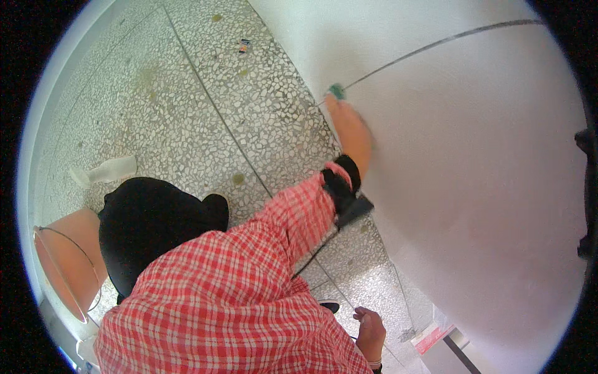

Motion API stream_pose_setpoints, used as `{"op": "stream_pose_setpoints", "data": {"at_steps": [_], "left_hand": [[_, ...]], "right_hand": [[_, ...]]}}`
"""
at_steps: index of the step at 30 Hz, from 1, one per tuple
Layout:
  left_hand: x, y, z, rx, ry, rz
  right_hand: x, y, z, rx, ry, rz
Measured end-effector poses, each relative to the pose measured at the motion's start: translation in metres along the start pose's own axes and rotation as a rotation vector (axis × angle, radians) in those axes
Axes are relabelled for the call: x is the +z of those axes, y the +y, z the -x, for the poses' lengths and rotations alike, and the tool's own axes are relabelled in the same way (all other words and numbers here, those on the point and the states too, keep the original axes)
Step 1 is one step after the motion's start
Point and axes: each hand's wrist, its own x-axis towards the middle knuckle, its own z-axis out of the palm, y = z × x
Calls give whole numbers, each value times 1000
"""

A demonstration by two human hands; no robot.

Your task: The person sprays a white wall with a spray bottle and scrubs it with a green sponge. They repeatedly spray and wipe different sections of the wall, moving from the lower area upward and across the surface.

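My left hand (350, 124) reaches out to a smooth white wall (458, 140). Slightly blurred, it holds a small green pad (337, 91) against the wall, at the end of a dark line (434, 44) near the floor edge. A black strap with a dark box (355, 211) and a cable is around that wrist, over a red checked sleeve. Low in the picture, my right hand (370, 333) hangs above the floor with its fingers curled; nothing shows in it, but its palm is hidden.
An orange bucket (79, 262) with a wire handle lies tilted at the left, beside my black-clothed knee (154, 233). A whitish object (112, 170) and a small coloured scrap (244, 46) lie on the speckled terrazzo floor (187, 117). A red and white box (432, 337) is at the lower right.
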Motion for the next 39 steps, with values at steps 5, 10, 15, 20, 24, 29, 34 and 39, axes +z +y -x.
{"op": "stream_pose_setpoints", "data": {"at_steps": [5, 10, 15, 20, 24, 29, 34, 39], "left_hand": [[11, 26, 13, 234, 16, -214], [10, 38, -5, 110, 1, -76], [19, 10, 8, 465, 104, -399], [27, 31, -13, -101, 270, -157], [56, 95, 53, 451, -117, -477], [71, 88, 70, 583, -293, -430], [47, 47, -25, 425, 568, -1366], [55, 128, 26, 678, -209, -708]], "right_hand": [[1, -9, -8, -99, -17, -24], [6, -19, -15, -137, 2, 35], [8, -29, -19, -53, -59, -14], [10, -33, -27, -218, -28, 181], [12, -33, -28, -175, -64, 85], [15, -29, -31, -99, -51, 1], [15, -27, -34, -206, -42, 205], [14, -27, -34, -180, -54, 84]]}}
